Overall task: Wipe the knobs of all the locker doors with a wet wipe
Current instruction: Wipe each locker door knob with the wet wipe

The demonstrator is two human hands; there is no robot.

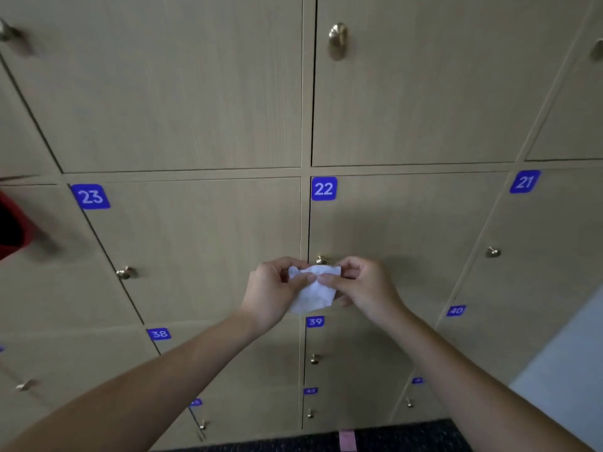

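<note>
Locker wall [202,102]: door 22 [408,243] centre | left hand [270,288] & right hand [365,285]: both pinch wet wipe [315,290], held just below door 22's knob [321,260], apart from it | Tip: refold to a fresh face, then wrap knob fully; door 23 knob [125,273] lies left of door 22.

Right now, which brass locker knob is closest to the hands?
The round brass knob on door 22, just above the white wet wipe; the others sit well away.

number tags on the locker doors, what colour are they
Blue with white digits, as on tag 22; the head view, the only one, shows it.
</note>
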